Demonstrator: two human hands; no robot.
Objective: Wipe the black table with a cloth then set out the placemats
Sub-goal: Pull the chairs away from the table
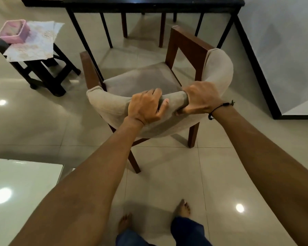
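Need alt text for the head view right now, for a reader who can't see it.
Both hands, left hand and right hand, grip the padded backrest of a wooden chair facing the black table. Placemats and a pink box sit on a stool at left.

my arms bare, no sleeves. thin black cord bracelet point(219, 108) with small knot or bead on my right wrist. my left wrist unadorned. dark blue trousers point(185, 231) on my legs. my feet point(182, 207) bare.
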